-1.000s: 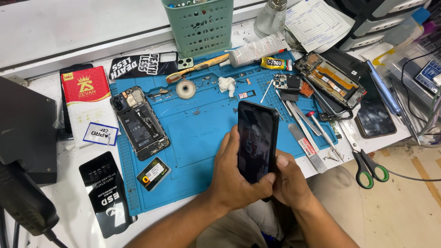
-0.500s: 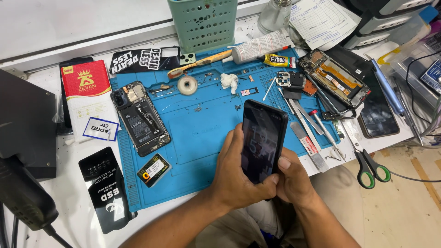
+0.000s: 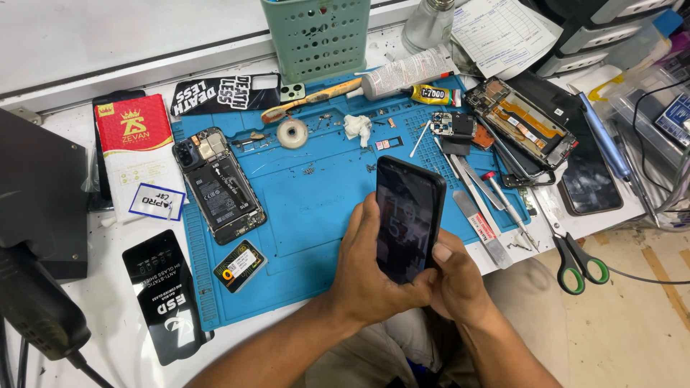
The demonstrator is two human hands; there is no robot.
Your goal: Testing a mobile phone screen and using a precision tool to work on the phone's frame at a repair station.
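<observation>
Black phone (image 3: 407,219) held upright over blue work mat (image 3: 316,194), gripped by left hand (image 3: 370,276) at its seven o'clock and right hand (image 3: 456,284) at its five. Opened phone (image 3: 219,185) lying at nine o'clock on the mat. Green-handled scissors (image 3: 578,262) at four o'clock, green basket (image 3: 316,36) at twelve.

My workbench (image 3: 108,54) is white and scuffed, with a raised ledge along its back. A blue work mat (image 3: 309,208) covers its middle. To my right the floor (image 3: 647,316) shows pale, worn tile with an orange stripe. A dark box (image 3: 39,194) sits at my left on the bench. The light is even and bright, with soft shadows.
</observation>
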